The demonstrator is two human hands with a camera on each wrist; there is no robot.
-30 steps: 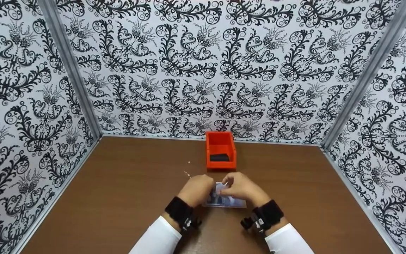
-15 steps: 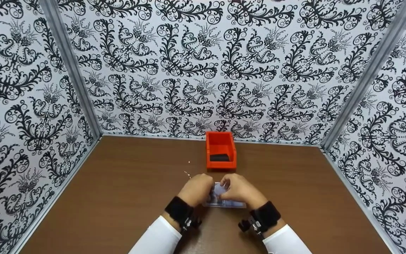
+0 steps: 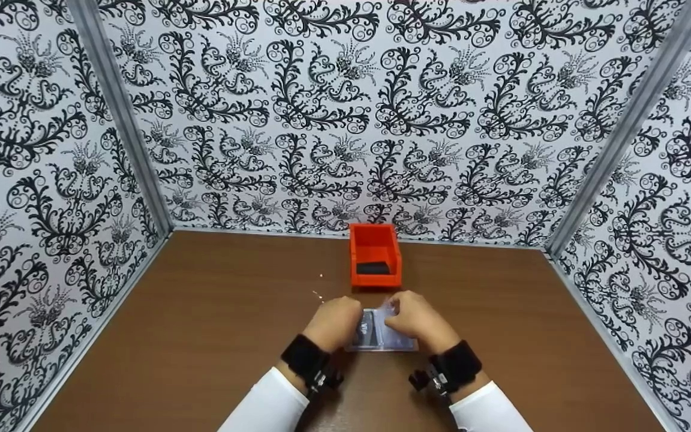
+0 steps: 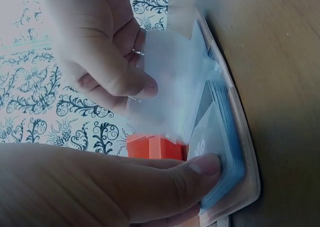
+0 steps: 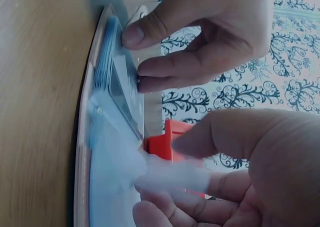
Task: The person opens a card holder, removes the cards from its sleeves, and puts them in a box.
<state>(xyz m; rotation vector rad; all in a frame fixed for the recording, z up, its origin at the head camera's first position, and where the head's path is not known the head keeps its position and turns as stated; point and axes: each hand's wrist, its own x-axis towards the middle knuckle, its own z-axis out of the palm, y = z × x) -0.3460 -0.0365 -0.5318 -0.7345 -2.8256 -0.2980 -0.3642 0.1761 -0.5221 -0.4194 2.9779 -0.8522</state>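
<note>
An open card holder [image 3: 394,343] with clear plastic pages lies on the table between both hands. A dark card [image 3: 367,330] lettered "VIP" shows in its left half. My left hand [image 3: 335,322] holds that left side, with its thumb [image 4: 204,168] on the stack of filled pages [image 4: 227,132]. On the other side, my right hand [image 3: 418,315] pinches a clear plastic page [image 4: 172,82] between thumb and fingers. That page stands raised and bent above the right half. In the right wrist view it looks blurred near the right fingertips.
Behind the hands stands an orange bin [image 3: 376,280] with a flat dark item [image 3: 373,268] inside. Several tiny pale bits [image 3: 320,294] lie on the brown table [image 3: 231,336] left of the bin. Patterned walls [image 3: 333,120] enclose the back and sides.
The right hand has moved slightly right with the clear page, after reaching in toward the middle. The "VIP" card now shows. My left hand has barely moved.
</note>
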